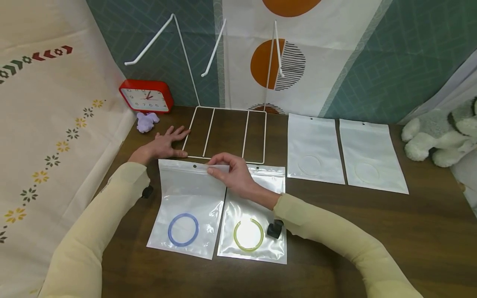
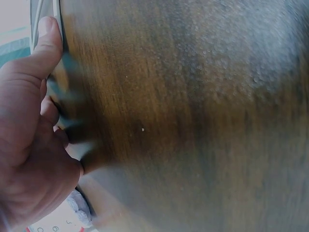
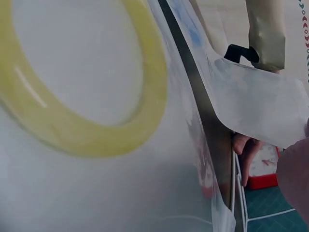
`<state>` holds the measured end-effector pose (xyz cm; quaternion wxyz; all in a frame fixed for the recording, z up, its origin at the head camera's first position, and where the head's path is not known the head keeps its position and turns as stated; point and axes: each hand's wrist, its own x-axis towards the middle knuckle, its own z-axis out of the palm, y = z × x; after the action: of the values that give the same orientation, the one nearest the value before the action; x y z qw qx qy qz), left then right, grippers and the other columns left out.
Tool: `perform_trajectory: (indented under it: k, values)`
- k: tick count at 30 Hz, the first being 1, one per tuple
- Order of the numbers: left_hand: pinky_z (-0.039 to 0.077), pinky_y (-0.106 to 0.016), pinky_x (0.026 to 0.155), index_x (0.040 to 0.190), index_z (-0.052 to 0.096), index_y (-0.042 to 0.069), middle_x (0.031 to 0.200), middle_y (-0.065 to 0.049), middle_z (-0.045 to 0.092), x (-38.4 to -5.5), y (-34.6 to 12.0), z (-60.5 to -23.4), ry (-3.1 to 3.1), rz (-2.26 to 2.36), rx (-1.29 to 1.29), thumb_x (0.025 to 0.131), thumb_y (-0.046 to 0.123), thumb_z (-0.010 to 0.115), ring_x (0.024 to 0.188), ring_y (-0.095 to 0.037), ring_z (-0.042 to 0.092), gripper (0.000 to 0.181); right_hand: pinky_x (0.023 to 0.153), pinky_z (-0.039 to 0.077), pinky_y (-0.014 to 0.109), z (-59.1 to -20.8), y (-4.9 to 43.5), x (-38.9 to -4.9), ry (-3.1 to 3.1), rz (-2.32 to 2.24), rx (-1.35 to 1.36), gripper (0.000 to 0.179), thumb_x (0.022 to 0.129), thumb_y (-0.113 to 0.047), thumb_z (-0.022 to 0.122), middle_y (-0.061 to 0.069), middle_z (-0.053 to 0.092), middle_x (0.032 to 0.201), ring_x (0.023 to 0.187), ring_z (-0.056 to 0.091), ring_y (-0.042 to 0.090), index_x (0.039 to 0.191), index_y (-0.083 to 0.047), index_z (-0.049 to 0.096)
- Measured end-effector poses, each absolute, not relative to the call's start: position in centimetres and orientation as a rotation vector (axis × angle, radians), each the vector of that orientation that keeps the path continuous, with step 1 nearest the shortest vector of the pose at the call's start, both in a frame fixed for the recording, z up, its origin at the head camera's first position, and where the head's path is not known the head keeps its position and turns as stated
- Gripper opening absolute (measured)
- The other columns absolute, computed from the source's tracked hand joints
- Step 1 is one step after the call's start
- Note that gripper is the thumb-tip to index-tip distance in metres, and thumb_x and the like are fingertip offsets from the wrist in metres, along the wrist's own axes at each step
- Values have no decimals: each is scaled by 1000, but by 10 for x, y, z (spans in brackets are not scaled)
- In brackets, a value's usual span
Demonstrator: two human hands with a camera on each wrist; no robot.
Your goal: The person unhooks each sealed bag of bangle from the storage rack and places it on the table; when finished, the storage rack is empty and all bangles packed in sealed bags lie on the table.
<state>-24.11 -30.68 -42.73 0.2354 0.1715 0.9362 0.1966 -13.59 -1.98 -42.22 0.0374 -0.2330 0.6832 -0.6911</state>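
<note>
My left hand [image 1: 164,145] lies on the table with fingers spread, its index finger and thumb tips at the left edge of a white wire rack's base [image 1: 246,134]. With thumb and fingers, my right hand [image 1: 236,176] pinches the top right corner of a white zip bag [image 1: 186,190], which has a blue ring [image 1: 197,229] showing through its front. That bag's upper part is lifted and bent. Just to the right, under my right forearm, lies a second zip bag [image 1: 231,227] with a yellow ring [image 3: 154,72]. The left wrist view shows mostly bare wood beside the left hand.
Two more white zip bags [image 1: 313,145] with pale rings lie at the right. The rack's white prongs [image 1: 212,51] rise at the back. A red clock [image 1: 167,99], a small purple toy [image 1: 147,122] and a grey-white plush toy [image 1: 436,136] stand near the edges.
</note>
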Motion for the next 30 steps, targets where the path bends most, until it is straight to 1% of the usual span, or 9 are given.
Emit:
perform_trajectory:
  k: [2, 9, 15, 23, 28, 30]
  values:
    - [-9, -76, 106, 161, 18, 13, 165, -21, 3, -241, -307, -428, 2568, 539, 470, 91, 43, 70, 148, -47, -10, 92, 93, 47, 30, -423, -20, -137, 2096, -2106, -702, 13, 86, 4, 75, 10, 74, 93, 100, 64, 14, 98, 2, 71]
    - [-10, -74, 106, 161, 18, 14, 166, -19, 2, -241, -307, -427, 2562, 559, 464, 92, 41, 70, 148, -45, -11, 90, 86, 50, 26, -429, -23, -138, 2118, -2035, -655, 13, 86, 3, 75, 10, 75, 93, 96, 65, 10, 98, 1, 71]
    - [-11, -72, 108, 161, 16, 15, 166, -18, 1, -240, -308, -426, 2557, 565, 457, 90, 47, 69, 148, -45, -12, 94, 87, 52, 27, -434, -24, -141, 2160, -1984, -711, 14, 87, 2, 74, 10, 75, 94, 97, 68, 11, 100, 0, 71]
    - [-10, -73, 107, 161, 16, 14, 166, -19, 0, -239, -307, -425, 2556, 549, 451, 93, 40, 68, 148, -45, -12, 90, 89, 49, 26, -438, -29, -143, 2199, -1934, -736, 15, 87, 3, 74, 10, 75, 95, 96, 68, 13, 101, 0, 71]
    - [-10, -73, 107, 161, 16, 14, 166, -18, 0, -239, -307, -425, 2557, 533, 448, 93, 41, 69, 148, -45, -12, 91, 91, 47, 24, -440, -33, -144, 2236, -1901, -686, 13, 87, 3, 73, 10, 75, 95, 92, 68, 11, 100, 0, 71]
    - [-10, -73, 107, 161, 15, 14, 166, -19, 0, -240, -307, -425, 2556, 530, 448, 92, 43, 68, 148, -45, -12, 92, 92, 46, 24, -441, -33, -145, 2273, -1875, -674, 13, 87, 3, 74, 9, 74, 95, 93, 69, 11, 100, -1, 72]
